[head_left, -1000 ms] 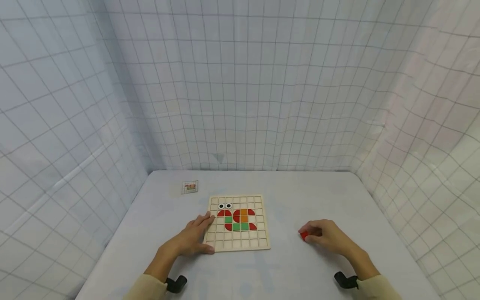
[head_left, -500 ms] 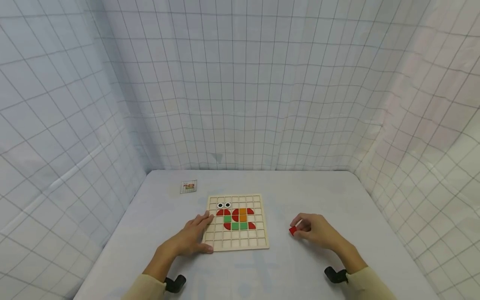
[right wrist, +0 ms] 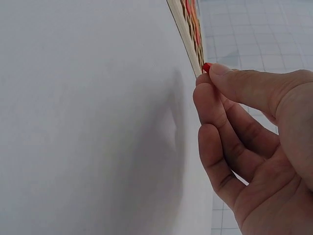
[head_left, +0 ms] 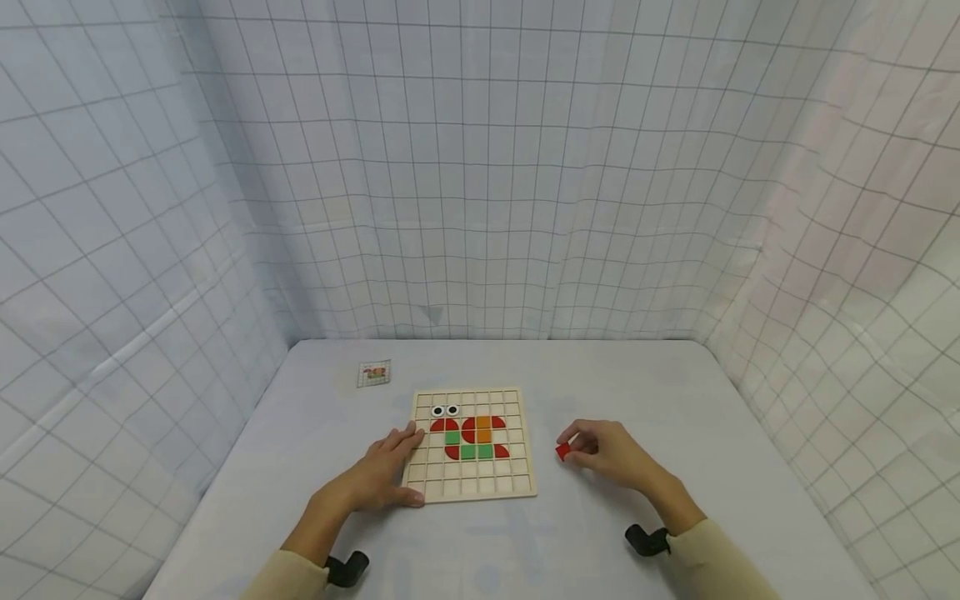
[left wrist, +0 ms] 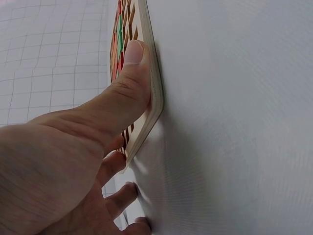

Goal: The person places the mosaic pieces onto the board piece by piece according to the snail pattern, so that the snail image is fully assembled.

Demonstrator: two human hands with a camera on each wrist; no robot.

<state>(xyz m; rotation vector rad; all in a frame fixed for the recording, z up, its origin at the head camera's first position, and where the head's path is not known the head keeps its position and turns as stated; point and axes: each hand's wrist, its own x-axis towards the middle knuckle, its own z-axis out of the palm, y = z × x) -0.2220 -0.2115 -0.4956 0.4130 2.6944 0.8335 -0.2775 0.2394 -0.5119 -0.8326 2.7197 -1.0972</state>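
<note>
A pale wooden grid board [head_left: 480, 487] lies on the white table in the head view. Red, green and orange tiles [head_left: 483, 436] sit in its cells, with two round eye tiles [head_left: 446, 411] above them. My left hand [head_left: 378, 473] rests at the board's left side; in the left wrist view its thumb [left wrist: 122, 93] lies over the front rim and the other fingers spread along the side. To the right of the board, my right hand [head_left: 611, 452] pinches a small red tile [head_left: 563, 451] between thumb and fingertips, above the table in the right wrist view.
A small picture card [head_left: 374, 373] with a coloured figure on a grid lies behind the board to the left. White grid-lined curtains [head_left: 480, 208] stand around the back and sides of the table [head_left: 622, 375]. Black wrist mounts [head_left: 647, 540] sit below the hands.
My right hand has moved left and slightly away from me, carrying the red tile closer to the board. The left hand has stayed on the board's edge.
</note>
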